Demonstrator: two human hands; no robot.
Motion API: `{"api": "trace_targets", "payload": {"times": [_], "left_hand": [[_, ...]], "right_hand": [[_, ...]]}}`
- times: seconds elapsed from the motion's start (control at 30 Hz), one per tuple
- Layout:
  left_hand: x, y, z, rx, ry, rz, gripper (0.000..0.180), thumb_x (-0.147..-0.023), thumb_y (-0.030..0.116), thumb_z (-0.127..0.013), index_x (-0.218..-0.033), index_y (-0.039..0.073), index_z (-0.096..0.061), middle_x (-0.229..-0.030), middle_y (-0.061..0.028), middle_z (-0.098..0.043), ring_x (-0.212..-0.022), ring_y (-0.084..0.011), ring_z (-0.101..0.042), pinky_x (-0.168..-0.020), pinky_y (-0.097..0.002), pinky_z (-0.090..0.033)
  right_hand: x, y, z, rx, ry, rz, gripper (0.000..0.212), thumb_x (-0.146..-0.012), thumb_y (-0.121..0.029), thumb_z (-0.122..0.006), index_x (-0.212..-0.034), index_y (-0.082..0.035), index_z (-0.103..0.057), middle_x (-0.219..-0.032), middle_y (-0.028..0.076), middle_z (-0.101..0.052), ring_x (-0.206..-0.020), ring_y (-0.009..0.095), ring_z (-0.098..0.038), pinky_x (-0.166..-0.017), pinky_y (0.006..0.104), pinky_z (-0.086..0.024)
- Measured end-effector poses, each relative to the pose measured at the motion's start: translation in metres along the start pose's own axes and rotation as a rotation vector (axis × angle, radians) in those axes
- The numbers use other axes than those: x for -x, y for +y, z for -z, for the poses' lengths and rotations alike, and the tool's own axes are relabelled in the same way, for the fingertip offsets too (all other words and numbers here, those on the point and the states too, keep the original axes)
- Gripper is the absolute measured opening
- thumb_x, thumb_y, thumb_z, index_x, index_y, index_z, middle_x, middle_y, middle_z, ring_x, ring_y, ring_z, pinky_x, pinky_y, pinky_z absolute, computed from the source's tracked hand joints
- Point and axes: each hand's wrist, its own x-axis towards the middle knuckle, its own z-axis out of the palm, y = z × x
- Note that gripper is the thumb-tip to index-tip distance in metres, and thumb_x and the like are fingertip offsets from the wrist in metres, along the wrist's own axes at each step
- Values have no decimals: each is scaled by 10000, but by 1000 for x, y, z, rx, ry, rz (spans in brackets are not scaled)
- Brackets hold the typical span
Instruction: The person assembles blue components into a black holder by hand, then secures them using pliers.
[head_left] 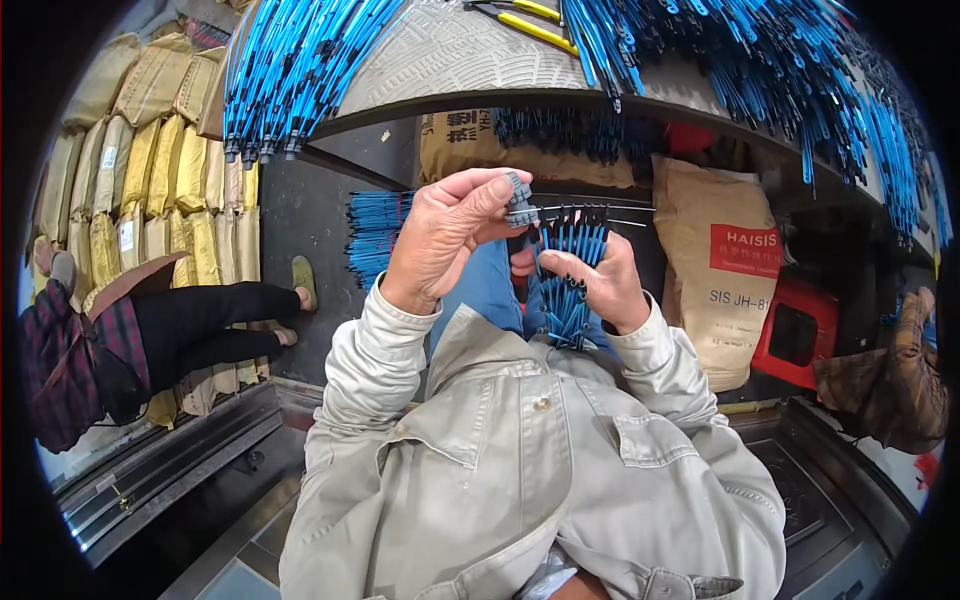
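Note:
In front of my lap, my left hand (437, 238) pinches a small ridged grey plastic piece (519, 205) between thumb and fingers. Closed around a bundle of thin blue strips with black ends (566, 312), my right hand (617, 284) sits just to the right of it. Thin metal rods (634, 208) run rightward from near the grey piece, past the top of the bundle. Whether the grey piece is joined to the rods or strips, I cannot tell. Some fingers of both hands are hidden.
Ahead is a worktable (450, 62) with heaps of blue strips (300, 70) and yellow-handled pliers (538, 28). More strips (375, 235) lie below it. A paper sack (705, 290) and red plastic stool (815, 335) stand right. People are at left (190, 325) and right (895, 390), near stacked sacks (150, 165).

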Motion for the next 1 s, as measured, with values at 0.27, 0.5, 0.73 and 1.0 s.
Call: {"api": "trace_targets", "payload": {"times": [0.27,0.5,0.73,1.0], "left_hand": [[5,-1,-2,-1,3,-70,320,-864,223,-609,-1076,-17,-602,-926,-76,-652,-816,-114,-629,-730,-273,-540],[7,-5,-8,105,-2,-110,353,-870,184,-600,-1142,-33,-545,-971,-96,-639,-852,-141,-624,-772,-283,-525],[19,-29,-27,94,97,-286,383,-841,61,-607,-1188,-54,-491,-1065,-122,-601,-933,-177,-604,-852,-294,-489],[25,-26,-39,-149,173,-345,420,-812,-42,-602,-1214,-65,-480,-1066,-95,-574,-937,-151,-581,-810,-255,-464]], "right_hand": [[1,4,-1,24,-26,49,192,-858,-40,-575,-1019,63,-560,-855,126,-676,-789,180,-664,-709,284,-534],[1,-3,0,80,-32,80,202,-863,-58,-575,-1027,57,-558,-849,125,-677,-786,176,-663,-703,278,-532],[2,-6,2,129,-15,95,225,-866,-70,-576,-1056,48,-547,-845,123,-677,-785,167,-661,-690,271,-527],[4,-4,2,87,13,137,208,-855,-64,-597,-1033,34,-554,-828,106,-674,-772,153,-657,-676,269,-526]]}}
